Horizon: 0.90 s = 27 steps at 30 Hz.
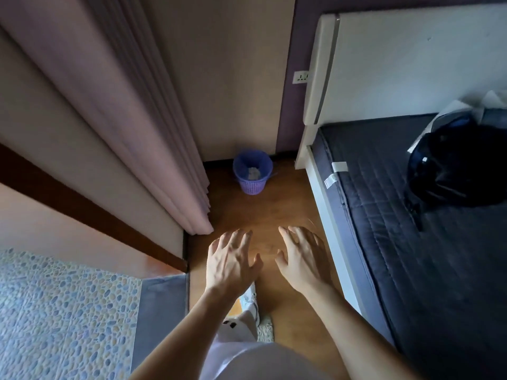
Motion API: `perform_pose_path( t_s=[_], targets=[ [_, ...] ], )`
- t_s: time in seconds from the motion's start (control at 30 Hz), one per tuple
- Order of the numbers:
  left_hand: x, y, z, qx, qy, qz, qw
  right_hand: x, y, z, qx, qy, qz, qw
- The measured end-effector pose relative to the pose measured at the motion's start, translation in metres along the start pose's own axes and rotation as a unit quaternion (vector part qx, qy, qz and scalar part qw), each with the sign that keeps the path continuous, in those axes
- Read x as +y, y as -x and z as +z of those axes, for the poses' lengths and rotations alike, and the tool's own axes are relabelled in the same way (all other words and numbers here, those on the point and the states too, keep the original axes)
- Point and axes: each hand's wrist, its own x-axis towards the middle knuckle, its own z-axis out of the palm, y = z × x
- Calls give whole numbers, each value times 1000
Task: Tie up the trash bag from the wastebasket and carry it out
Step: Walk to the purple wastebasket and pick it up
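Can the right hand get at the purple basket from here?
Probably not yet: the right hand hovers open well short of the basket in the corner. Only floor lies between, so a step forward looks unblocked.

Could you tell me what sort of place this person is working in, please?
Most likely a bedroom: a bed with a dark mattress stands on the right, a long curtain hangs on the left, and a small purple wastebasket sits in the corner.

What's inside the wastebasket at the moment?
A bluish bag lines the wastebasket, and a pale crumpled lump lies at the bottom. What the lump is cannot be made out, as it is too small. Anything beneath it is covered.
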Motion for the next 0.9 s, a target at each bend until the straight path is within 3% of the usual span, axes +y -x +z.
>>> perform_pose_path(
  t_s=[0.37, 0.63, 0.9],
  targets=[
    [-50, -174, -25, -2, 14, 13, 1000, -12, -180, -12, -13, 54, 5, 998],
    [-41, -252, -8, -19, 27, 18, 999, 12, -256, -22, -31, 97, 20, 995],
    [-24, -343, 7, -31, 26, -35, 999, 52, -360, -29, -64, 95, -1, 993]
  ],
)
